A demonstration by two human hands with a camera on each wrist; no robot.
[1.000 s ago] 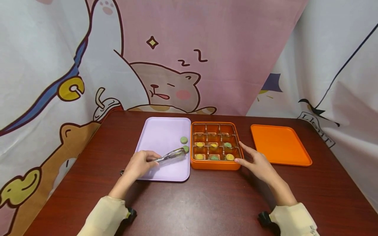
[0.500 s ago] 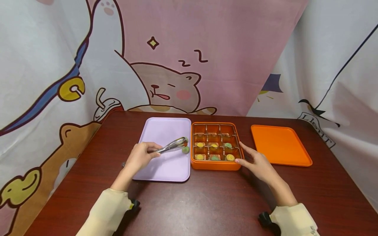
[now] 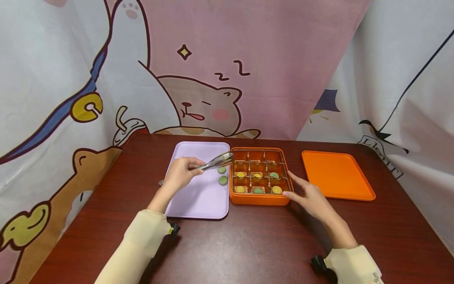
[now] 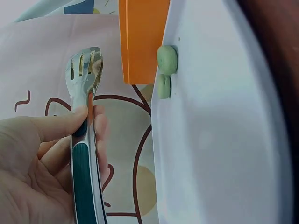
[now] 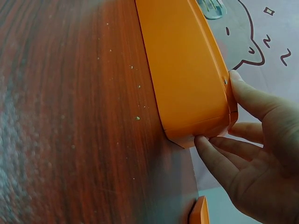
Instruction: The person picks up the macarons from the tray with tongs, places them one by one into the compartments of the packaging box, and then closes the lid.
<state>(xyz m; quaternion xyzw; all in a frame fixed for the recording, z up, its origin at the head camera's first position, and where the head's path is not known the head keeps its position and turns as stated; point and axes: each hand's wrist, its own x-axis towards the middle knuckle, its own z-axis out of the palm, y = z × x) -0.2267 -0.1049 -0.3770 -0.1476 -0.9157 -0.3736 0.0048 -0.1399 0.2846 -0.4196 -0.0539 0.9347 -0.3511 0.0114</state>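
My left hand (image 3: 182, 172) grips metal serving tongs (image 4: 84, 186) with dark green handle inlays and slotted heads. In the head view the tongs' heads overlap the border between the lilac tray (image 3: 193, 207) and the orange box (image 3: 260, 199); no cookie shows between them. Two small green macaron-like cookies (image 4: 167, 59) lie at the tray's right edge. My right hand (image 3: 310, 198) holds the box's front right corner, thumb by the rim and fingers along the side. A clear divided insert fills the box; yellow cookies (image 3: 276, 189) and green cookies (image 3: 258, 190) sit in its middle and front rows.
An orange lid (image 3: 337, 173) lies flat on the dark wooden table (image 3: 255, 240), right of the box. Crumbs dot the table in front of the box in the right wrist view. A printed cat curtain (image 3: 283, 59) hangs behind the table.
My left hand has lifted and moved away from me and to the right, carrying the tongs from over the green cookies towards the box. The right hand and the box have stayed put.
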